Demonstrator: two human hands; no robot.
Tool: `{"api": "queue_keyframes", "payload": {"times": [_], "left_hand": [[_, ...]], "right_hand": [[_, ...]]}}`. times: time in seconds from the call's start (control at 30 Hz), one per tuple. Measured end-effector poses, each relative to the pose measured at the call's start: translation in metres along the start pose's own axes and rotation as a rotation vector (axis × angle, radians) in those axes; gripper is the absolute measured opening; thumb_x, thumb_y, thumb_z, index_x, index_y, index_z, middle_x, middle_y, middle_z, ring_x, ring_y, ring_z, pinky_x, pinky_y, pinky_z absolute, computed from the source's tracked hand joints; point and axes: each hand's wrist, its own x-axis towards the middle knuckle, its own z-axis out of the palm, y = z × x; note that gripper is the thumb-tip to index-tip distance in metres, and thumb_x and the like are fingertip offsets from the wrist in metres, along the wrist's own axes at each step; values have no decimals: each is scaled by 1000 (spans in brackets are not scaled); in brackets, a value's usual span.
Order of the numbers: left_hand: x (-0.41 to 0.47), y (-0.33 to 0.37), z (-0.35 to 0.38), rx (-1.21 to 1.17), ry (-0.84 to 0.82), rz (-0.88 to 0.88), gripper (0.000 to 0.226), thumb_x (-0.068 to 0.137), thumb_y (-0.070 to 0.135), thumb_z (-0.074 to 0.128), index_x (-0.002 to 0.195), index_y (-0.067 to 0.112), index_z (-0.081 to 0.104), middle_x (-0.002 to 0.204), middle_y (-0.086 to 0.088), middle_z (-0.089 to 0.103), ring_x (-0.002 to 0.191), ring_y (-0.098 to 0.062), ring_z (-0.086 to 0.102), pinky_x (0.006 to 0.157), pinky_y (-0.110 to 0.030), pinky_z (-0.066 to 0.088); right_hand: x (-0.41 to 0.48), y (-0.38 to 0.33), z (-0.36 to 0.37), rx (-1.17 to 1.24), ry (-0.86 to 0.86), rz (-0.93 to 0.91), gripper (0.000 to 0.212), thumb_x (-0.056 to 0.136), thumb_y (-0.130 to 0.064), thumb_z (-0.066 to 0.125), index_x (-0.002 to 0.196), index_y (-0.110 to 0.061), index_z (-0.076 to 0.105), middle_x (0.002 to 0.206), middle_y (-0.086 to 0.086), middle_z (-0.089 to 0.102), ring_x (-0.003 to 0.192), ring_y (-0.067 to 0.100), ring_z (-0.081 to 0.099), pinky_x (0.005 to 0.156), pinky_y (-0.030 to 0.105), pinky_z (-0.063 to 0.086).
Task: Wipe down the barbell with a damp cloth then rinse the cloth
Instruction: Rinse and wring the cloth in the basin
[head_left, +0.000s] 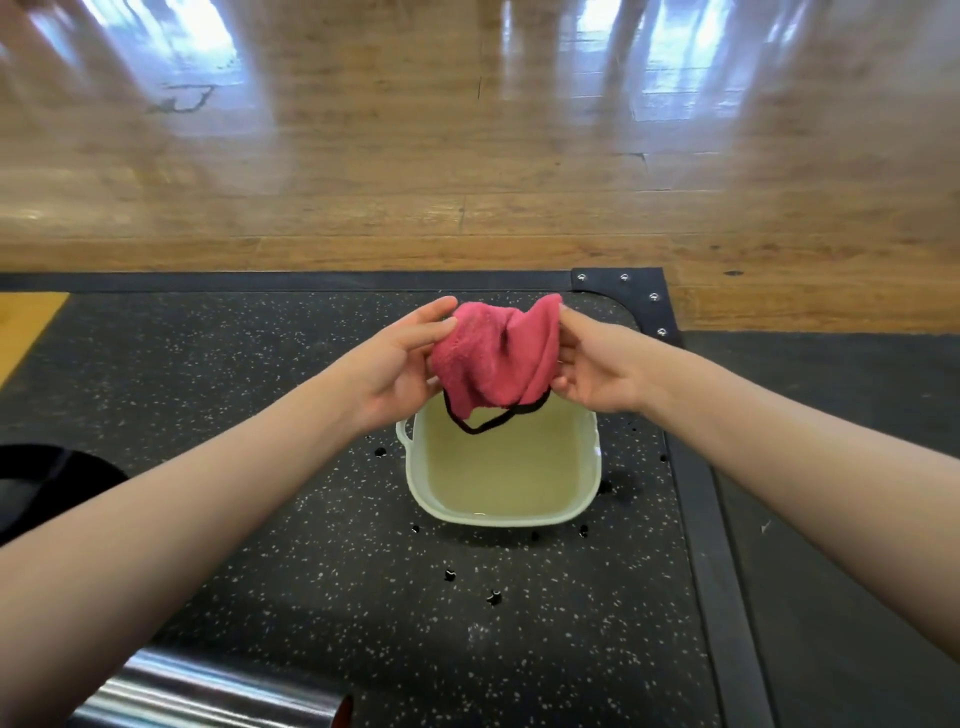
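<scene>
A pink cloth (496, 356) with a black edge trim hangs bunched above a white basin (415, 483) of cloudy yellowish water. My left hand (400, 364) pinches the cloth's left side and my right hand (592, 364) pinches its right side, both held over the basin's far rim. The shiny steel end of the barbell (218, 693) lies at the bottom left, partly behind my left forearm.
The basin stands on a black speckled rubber mat (260, 389) with water drops around it. A black metal frame (706, 493) borders the mat on the right and far side. Wooden floor (467, 182) lies beyond. A dark object (47, 478) sits at the left edge.
</scene>
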Motion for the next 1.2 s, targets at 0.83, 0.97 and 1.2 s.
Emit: {"api": "queue_keyframes", "payload": {"times": [0.83,0.97,1.2], "left_hand": [[-6,27,-34,364,369,232,32,80,-2,71,81,15,45,83,-8,56,66,-15,59,55,-25,56],[-3,28,-38,248,339,245,27,84,-2,67,81,15,47,82,-5,54,66,-13,57,63,-25,59],[-8,38,-39,68,287,240,29,86,-9,59,88,16,45,85,-10,62,67,-14,63,61,-21,57]], "right_hand": [[-12,-24,-30,-73,467,-346,13,90,-10,60,90,-12,73,91,4,68,77,14,58,70,30,50],[-13,-22,-32,-36,471,-353,10,91,-6,63,84,-14,63,97,9,66,82,17,62,84,33,55],[-9,-24,-41,124,490,-277,15,93,0,56,83,-10,52,89,8,58,72,14,58,48,21,51]]}}
